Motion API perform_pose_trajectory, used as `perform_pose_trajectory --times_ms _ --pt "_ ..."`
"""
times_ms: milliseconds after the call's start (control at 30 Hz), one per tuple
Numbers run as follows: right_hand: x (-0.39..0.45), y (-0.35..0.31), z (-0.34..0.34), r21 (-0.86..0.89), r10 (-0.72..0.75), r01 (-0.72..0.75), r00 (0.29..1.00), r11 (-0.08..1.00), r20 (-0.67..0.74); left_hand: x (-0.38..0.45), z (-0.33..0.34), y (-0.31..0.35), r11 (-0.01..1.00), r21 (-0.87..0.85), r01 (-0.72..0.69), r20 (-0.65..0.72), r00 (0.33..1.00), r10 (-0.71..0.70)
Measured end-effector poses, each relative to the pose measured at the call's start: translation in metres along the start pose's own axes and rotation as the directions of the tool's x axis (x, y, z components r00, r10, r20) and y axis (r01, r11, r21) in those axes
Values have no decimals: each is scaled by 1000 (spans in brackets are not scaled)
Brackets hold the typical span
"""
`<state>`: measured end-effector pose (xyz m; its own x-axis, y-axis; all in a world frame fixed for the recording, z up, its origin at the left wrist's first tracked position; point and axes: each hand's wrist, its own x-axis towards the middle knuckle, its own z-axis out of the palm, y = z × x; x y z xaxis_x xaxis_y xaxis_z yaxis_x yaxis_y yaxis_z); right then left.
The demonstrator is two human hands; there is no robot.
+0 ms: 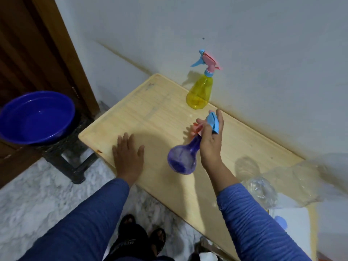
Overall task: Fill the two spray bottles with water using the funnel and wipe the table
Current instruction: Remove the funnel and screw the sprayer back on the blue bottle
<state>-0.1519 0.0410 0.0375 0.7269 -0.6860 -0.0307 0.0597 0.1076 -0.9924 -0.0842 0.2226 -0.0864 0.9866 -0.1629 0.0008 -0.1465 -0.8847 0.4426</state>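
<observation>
Head view. Purple spray bottle (181, 160) tilted above the wooden table (150, 110), round belly low and toward the near left, neck rising to the far right. Right hand (210, 142) wrapped around the neck and blue-and-pink trigger head (212, 122), fingers curled on it. Left hand (128, 155) just left of the purple bottle, apart from it, palm down and flat at the table's near left edge, fingers spread straight. Yellow spray bottle (200, 92) upright at the far side of the table, close against the white wall (244, 34), capped with a pink-and-blue trigger, well beyond both hands. Crumpled clear plastic (263, 189) on the table's near right, blurred; whether a bottle or a bag, cannot tell. Blue basin (35, 117) left of the table, resting on a dark stool (75, 162), beside a brown wooden door (33, 44). Mottled pale floor (37, 194) below. Blue long sleeves (254, 223) on both arms; dark sandals (143, 240) at the bottom edge.
</observation>
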Motion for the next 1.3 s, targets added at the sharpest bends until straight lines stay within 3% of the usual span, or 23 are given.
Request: perform_pose_trajectory --times_ms 100,200,300,433,833,933,1100,1300 --pt "6 8 7 95 187 -198 976 976 113 -2 4 -2 999 37 -9 -20 1000 10" --pt "10 15 10 -88 361 -350 902 933 237 -1 4 1 999 53 8 -21 1000 -7" --pt "13 24 12 -141 477 -456 848 879 232 0 4 1 998 61 14 -20 1000 -13" --pt "17 31 14 -167 519 -493 832 854 198 0 3 2 998 65 12 -17 1000 -11" --pt "21 33 23 -261 422 -372 891 891 169 1 2 1 997 75 5 -48 999 -2" --pt "18 29 20 -241 393 -339 890 910 233 1 3 1 997 73 5 -46 999 -2" --pt "14 17 18 -198 225 -169 923 966 312 0 3 0 997 73 0 -36 999 3" --pt "-2 -2 11 -149 77 -16 907 989 414 0 3 0 997 79 -9 -12 1000 10"
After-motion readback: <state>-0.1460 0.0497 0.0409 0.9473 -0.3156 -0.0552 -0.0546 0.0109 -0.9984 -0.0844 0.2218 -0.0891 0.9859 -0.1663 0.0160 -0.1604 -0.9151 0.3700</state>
